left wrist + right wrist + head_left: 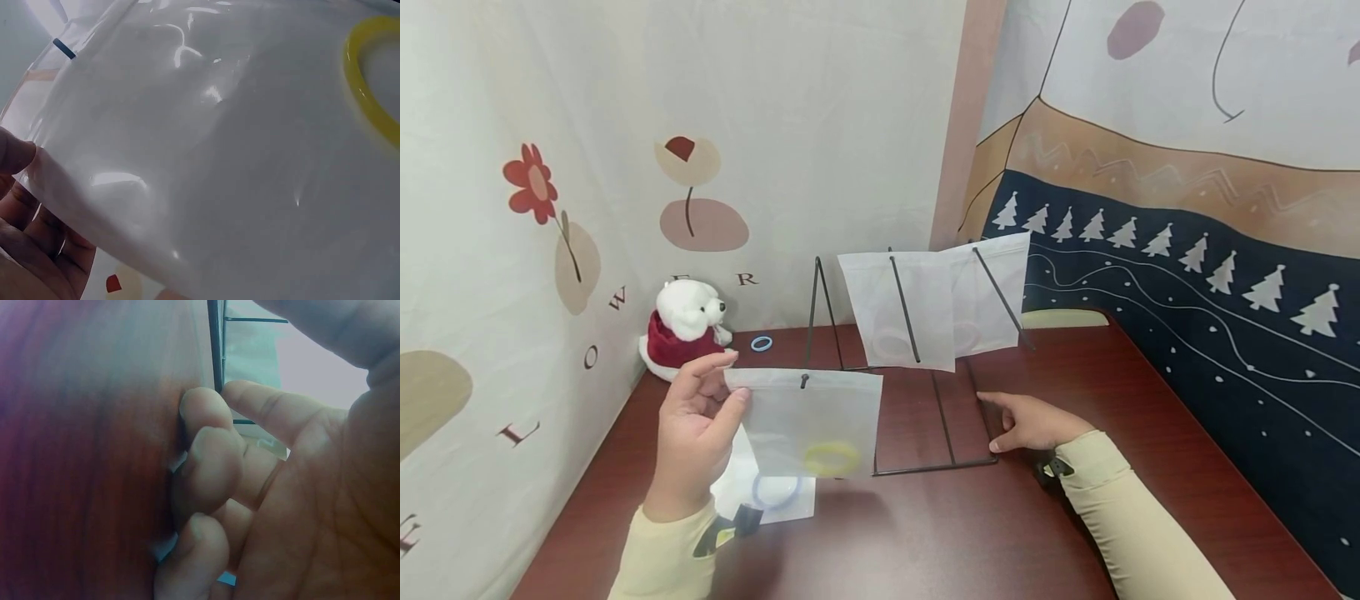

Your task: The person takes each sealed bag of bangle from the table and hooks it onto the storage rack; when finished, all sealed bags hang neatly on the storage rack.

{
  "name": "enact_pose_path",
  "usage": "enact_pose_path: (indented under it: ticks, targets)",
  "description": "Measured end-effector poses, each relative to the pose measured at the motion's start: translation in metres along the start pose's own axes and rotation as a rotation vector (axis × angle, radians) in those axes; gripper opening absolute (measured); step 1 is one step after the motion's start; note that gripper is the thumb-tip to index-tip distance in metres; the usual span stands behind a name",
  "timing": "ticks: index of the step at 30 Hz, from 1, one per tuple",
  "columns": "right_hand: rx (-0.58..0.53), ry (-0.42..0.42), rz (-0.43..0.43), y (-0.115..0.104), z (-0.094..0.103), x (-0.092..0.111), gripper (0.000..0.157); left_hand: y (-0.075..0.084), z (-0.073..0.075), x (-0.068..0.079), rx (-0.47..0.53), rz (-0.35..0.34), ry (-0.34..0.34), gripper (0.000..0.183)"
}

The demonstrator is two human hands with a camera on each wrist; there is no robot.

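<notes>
My left hand (692, 433) pinches the top left corner of a frosted zip bag (775, 408) between thumb and fingers. A yellow ring (832, 458) lies inside that bag; the left wrist view shows the ring (357, 69) closer. The dark tip of a prong (804, 381) pokes out near the bag's top edge. Behind stands a black wire rack (936, 467), with two more frosted bags (898, 312) hanging on its long prongs. At the right side of the rack's base, index finger and thumb of my right hand (1037, 421) touch the rail. Its other fingers (215, 462) are bent against the table.
Under the held bag, another bag (801, 508) with a bluish ring (777, 492) lies on the reddish-brown table (940, 533). A light-blue ring (762, 343) sits near the back edge, beside a white toy bear (688, 321) in red. Printed cloths (820, 125) hang behind.
</notes>
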State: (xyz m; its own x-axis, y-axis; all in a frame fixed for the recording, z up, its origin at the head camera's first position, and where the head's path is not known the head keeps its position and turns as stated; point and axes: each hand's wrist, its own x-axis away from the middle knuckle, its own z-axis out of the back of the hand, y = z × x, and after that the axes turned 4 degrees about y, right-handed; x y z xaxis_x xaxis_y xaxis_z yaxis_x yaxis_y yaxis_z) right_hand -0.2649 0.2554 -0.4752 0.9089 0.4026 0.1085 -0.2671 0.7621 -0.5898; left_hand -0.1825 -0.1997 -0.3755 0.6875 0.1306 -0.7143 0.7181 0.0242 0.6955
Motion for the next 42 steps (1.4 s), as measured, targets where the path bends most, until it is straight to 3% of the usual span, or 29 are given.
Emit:
enact_pose_path:
  ticks: [7,25,31,42]
  targets:
    - [0.0,0.002,-0.003,0.001,0.0,0.0,0.085,-0.005,0.0,0.002,-0.016,0.087,-0.019,0.021]
    - [-0.003,0.004,0.004,0.002,0.0,-0.001,0.085,-0.001,-0.006,0.003,0.032,0.078,0.038,0.012]
    - [-0.006,0.005,0.004,0.002,0.0,0.0,0.086,0.004,-0.009,0.003,-0.045,0.117,0.08,0.005]
    - [-0.006,0.006,0.003,0.003,0.0,-0.001,0.086,0.001,-0.013,0.001,-0.286,0.159,0.134,0.002]
